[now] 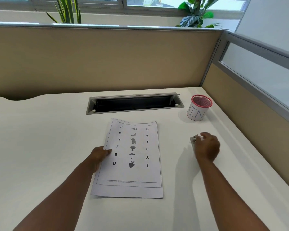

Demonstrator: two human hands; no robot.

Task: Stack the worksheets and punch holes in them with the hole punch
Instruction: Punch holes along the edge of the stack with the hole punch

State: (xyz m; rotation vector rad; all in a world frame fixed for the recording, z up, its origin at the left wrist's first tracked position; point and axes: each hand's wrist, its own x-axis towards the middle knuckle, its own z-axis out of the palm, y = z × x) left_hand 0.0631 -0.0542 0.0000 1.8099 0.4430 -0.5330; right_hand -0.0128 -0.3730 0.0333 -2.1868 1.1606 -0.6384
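Left hand (99, 155) pinches the left edge of the white printed letter-matching worksheets (132, 159) lying mid-desk. Right hand (207, 145) curls over the small grey metal hole punch (193, 140), right of the paper; grip unclear, blurred. Best: square the edges first, seat the punch fully on the margin, press straight down.

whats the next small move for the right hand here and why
Probably close the right hand on the hole punch and bring it over to the worksheets. The hand sits over the small metal punch, which is mostly hidden, so a firm grip can't be confirmed. The left hand already holds the paper's left edge, and the punch lies apart from the sheets, to their right.
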